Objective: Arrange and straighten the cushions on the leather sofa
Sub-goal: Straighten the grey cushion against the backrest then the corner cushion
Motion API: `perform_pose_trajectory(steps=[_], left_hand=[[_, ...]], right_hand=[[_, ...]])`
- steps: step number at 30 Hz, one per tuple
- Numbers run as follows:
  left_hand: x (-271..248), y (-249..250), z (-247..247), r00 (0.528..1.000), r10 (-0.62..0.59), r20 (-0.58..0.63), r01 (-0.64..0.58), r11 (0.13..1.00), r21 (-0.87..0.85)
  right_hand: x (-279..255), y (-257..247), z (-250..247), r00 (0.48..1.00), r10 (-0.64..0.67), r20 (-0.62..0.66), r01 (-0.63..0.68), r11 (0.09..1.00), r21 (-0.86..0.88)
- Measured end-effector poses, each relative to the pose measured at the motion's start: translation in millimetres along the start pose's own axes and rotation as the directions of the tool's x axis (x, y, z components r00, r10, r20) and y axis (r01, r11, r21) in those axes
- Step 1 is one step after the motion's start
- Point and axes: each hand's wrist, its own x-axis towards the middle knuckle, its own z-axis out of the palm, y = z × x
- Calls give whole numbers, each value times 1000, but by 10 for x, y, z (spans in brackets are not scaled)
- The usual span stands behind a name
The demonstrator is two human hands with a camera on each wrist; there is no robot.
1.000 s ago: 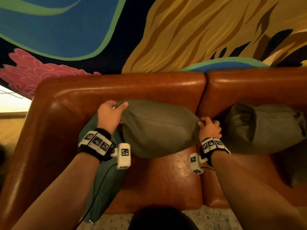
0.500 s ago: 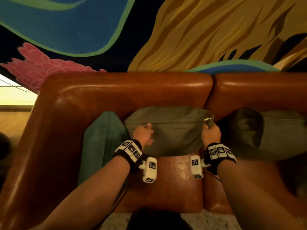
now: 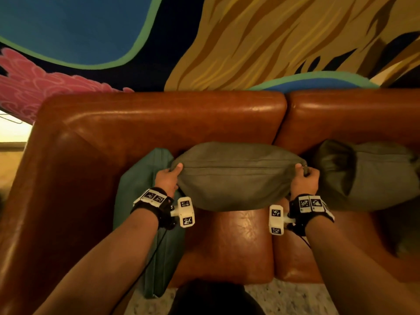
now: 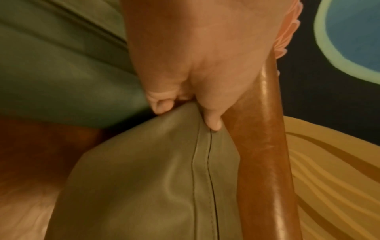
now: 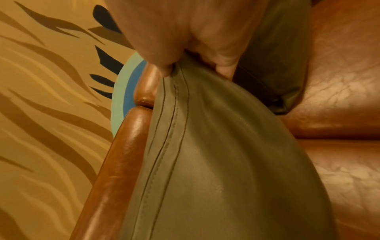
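In the centre of the head view, an olive cushion [image 3: 236, 176] stands against the backrest of the brown leather sofa [image 3: 159, 119]. The left hand [image 3: 168, 179] pinches its left top corner, thumb along the seam; the right hand [image 3: 304, 180] pinches the right top corner, so the cushion spans both grips. A teal cushion [image 3: 141, 185] leans at lower left, touching it. A second olive cushion [image 3: 372, 176] sits at right.
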Motion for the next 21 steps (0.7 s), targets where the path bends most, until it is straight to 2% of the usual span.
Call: perform_pose_trajectory(steps=[3, 5, 9, 12, 15, 16, 17, 18, 19, 20, 21], left_hand=[[9, 48, -233, 973, 220, -66, -212, 970, 119], [-171, 166, -353, 951, 304, -53, -291, 941, 170], [-458, 306, -500, 965, 261, 8, -258, 950, 176], [-578, 502, -515, 964, 260, 53, -265, 946, 187], [-627, 641, -403, 960, 275, 50, -279, 937, 209], [-643, 686, -344, 955, 295, 23, -292, 930, 225], [-610, 723, -280, 947, 320, 8, -312, 918, 246], [-581, 760, -188, 937, 348, 22, -341, 903, 260], [-579, 783, -52, 926, 373, 54, -373, 885, 277], [-743, 860, 92, 907, 409, 99, -419, 855, 305], [-914, 925, 261, 876, 458, 150, -481, 815, 322]], right_hand=[[54, -55, -95, 997, -73, 34, 74, 997, -4], [102, -75, -151, 989, -112, 101, 114, 993, -16], [230, 82, -57, 962, -120, 245, 185, 947, -262], [294, -4, 14, 970, -42, 241, 110, 955, -275], [166, -225, 46, 983, 2, 184, 78, 902, -425], [23, -312, 97, 988, -55, 141, 116, 874, -472], [-177, -416, 175, 974, -177, 142, 224, 854, -470], [-417, -535, 277, 909, -350, 227, 414, 822, -391], [-661, -622, 389, 760, -518, 393, 628, 742, -236], [-943, -726, 508, 559, -594, 579, 767, 635, -89], [-1191, -778, 609, 387, -577, 719, 845, 535, -25]])
